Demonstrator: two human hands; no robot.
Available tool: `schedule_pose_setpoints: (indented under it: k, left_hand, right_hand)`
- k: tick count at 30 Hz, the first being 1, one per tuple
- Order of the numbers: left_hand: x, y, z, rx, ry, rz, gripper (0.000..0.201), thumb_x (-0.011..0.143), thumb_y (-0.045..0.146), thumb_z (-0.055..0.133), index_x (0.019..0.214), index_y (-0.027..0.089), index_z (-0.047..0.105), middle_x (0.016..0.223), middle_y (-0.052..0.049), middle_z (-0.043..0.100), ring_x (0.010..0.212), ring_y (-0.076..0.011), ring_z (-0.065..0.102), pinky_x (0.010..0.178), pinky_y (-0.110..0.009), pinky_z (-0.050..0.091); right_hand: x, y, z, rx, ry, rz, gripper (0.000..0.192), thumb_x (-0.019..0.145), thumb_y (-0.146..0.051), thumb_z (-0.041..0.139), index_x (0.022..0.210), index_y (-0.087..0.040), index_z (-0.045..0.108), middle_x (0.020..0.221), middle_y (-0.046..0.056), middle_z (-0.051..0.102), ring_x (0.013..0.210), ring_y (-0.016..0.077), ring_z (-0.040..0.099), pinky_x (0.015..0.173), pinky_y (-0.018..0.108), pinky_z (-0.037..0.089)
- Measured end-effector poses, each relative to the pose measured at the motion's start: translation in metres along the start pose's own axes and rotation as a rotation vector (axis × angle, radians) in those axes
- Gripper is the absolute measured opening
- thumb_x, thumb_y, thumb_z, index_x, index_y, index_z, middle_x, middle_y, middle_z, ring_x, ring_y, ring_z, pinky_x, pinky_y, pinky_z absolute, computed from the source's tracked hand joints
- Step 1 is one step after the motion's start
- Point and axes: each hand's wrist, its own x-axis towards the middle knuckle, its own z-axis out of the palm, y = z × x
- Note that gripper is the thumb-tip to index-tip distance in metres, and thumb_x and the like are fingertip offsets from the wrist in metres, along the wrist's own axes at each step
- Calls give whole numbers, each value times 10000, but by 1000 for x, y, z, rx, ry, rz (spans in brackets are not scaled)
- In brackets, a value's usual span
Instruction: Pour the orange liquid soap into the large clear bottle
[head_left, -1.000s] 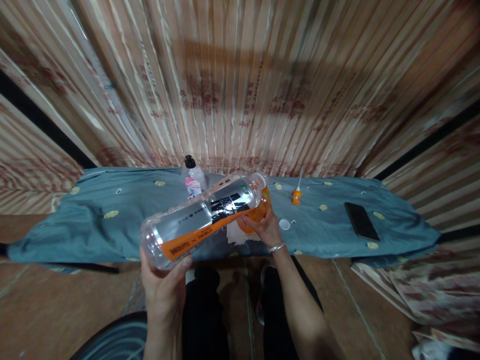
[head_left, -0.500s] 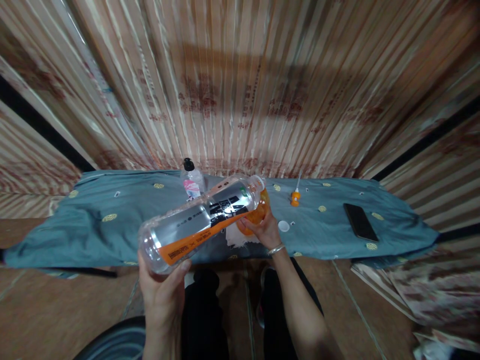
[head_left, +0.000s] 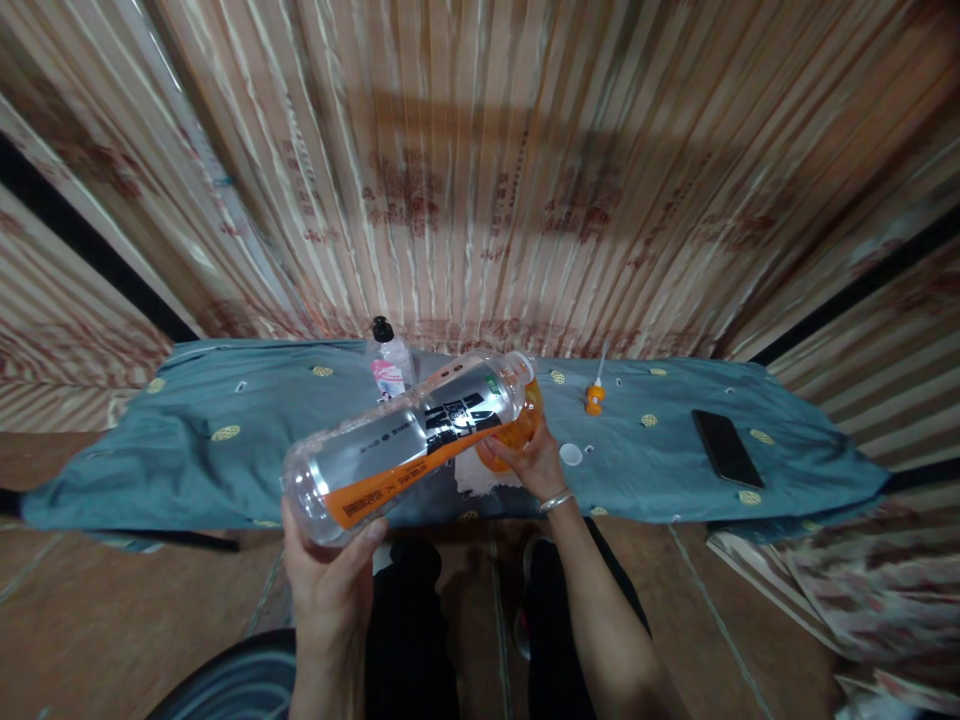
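Currently left hand [head_left: 330, 585] grips the base of the clear bottle [head_left: 409, 440], long axis tilted, mouth pointing up-right over the orange container [head_left: 517, 432] clasped by right hand [head_left: 534, 462] above the blue cloth [head_left: 187, 450].

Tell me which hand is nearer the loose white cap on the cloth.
Right. The right hand grips the orange container just beside the white cap; the left hand holds the big bottle's base, well off to the cap's left.
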Motion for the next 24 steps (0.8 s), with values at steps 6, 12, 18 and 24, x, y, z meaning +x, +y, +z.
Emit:
schedule_pose_setpoints:
  k: [6, 12, 18, 24]
  left_hand:
    - [0, 1, 0, -29, 7, -23, 872, 329, 266, 1009, 1140, 213, 692, 999, -35, 694, 917, -222, 644, 942, -403, 520]
    - [-1, 3, 4, -40, -16, 4, 830, 352, 258, 1001, 1124, 217, 700, 973, -25, 682, 872, -207, 632, 929, -401, 522]
    - [-1, 4, 4, -38, -20, 3, 860, 351, 249, 996, 1157, 240, 696, 989, -20, 675, 906, -218, 630, 979, -427, 499]
    - [0, 2, 3, -20, 7, -7, 837, 329, 271, 999, 1111, 216, 706, 980, -34, 688, 928, -241, 641, 984, -453, 499]
  right_hand:
    - [0, -4, 0, 8, -5, 38, 808, 640, -537, 822, 1300, -160, 548, 1076, 138, 757, 1003, 367, 737, 903, 525, 595]
    - [0, -4, 0, 5, 0, 33, 821, 636, -545, 826, 1309, -162, 553, 1108, 140, 753, 1068, 373, 721, 939, 531, 579]
    - [0, -4, 0, 18, 3, 38, 853, 628, -551, 833, 1329, -157, 549, 1128, 139, 752, 1102, 369, 710, 963, 533, 573]
    - [0, -5, -1, 15, -5, 33, 871, 636, -549, 838, 1335, -122, 544, 1131, 164, 747, 1057, 367, 724, 947, 539, 578]
